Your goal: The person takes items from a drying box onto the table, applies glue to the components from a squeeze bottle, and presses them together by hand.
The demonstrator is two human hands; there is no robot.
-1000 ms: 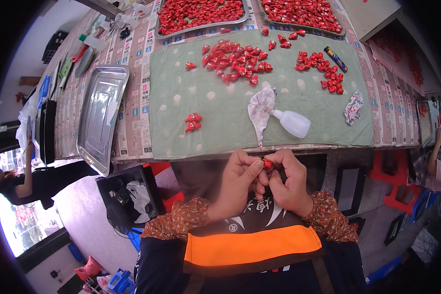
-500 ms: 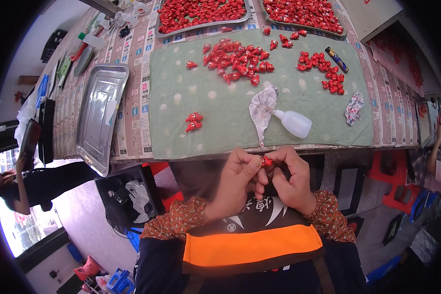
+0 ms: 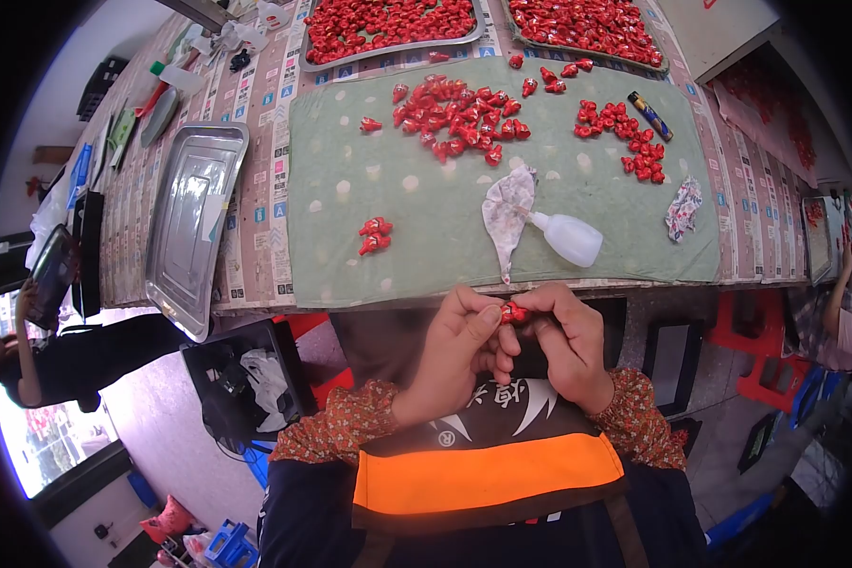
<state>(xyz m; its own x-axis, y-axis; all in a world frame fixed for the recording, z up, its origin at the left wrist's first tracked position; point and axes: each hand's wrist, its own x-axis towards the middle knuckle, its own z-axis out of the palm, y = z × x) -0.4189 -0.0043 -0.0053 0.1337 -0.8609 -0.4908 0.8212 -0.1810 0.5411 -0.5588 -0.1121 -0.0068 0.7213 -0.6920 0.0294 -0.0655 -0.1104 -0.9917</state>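
Note:
Close to my body, just off the table's front edge, a small glossy red figurine [image 3: 513, 313] is pinched between my two hands. My left hand [image 3: 461, 355] grips its left side with thumb and forefinger, the other fingers curled beneath. On its other side, the fingertips of my right hand [image 3: 570, 346] hold it too. Beyond them on the green cloth [image 3: 341, 189] lie a crumpled rag [image 3: 507, 213] and a white squeeze bottle [image 3: 570, 239] on its side. A loose pile of red figurines [image 3: 454, 115] sits farther back, and a few others [image 3: 375, 236] lie at the left.
Two trays heaped with red pieces [image 3: 388, 28] stand at the back. A bare metal tray [image 3: 197, 208] lies at the left. Another red group [image 3: 625, 137], a dark tube [image 3: 651, 115] and a second rag [image 3: 684, 208] are at the right. People are at both sides.
The red figurine has turned slightly between my fingers, showing more of itself, and my right fingers have shifted a little. At the left, a person's dark tray-like object has moved lower.

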